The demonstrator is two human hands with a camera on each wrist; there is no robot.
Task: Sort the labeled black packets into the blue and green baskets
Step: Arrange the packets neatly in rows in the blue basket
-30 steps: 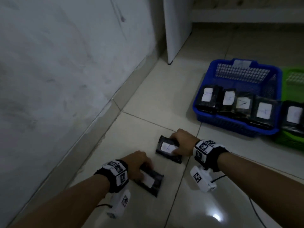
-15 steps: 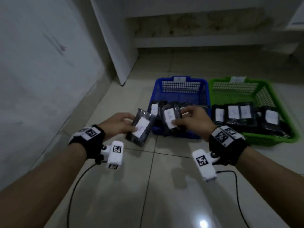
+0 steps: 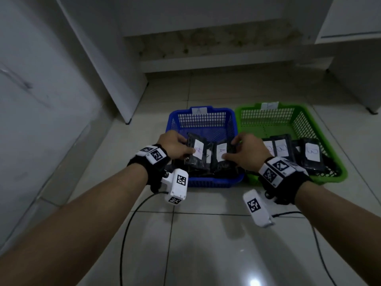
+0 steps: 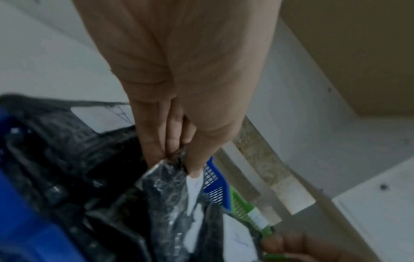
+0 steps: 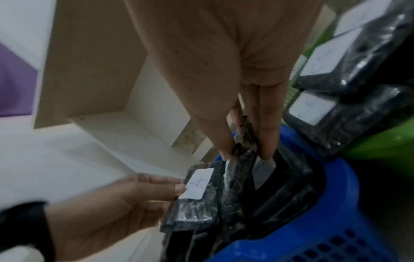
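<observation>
— What did the baskets hold when we looked?
— The blue basket (image 3: pixel 203 120) held black packets with white labels; the green basket (image 3: pixel 270 120), touching its right side, held several more.

— And our hands?
— Our left hand (image 3: pixel 175 146) pinched one labeled packet (image 3: pixel 196 152) over the blue basket, thumb on its label. Our right hand (image 3: pixel 246 152) gripped a second packet (image 3: pixel 222 154) beside it.

— The room?
— Both baskets sat on a pale tiled floor (image 3: pixel 206 234), near white cabinets (image 3: pixel 115 58).

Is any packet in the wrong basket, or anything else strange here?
Nothing stands out. Both hands hold A-labeled packets over the blue basket; B-labeled packets lie in the green basket.
</observation>
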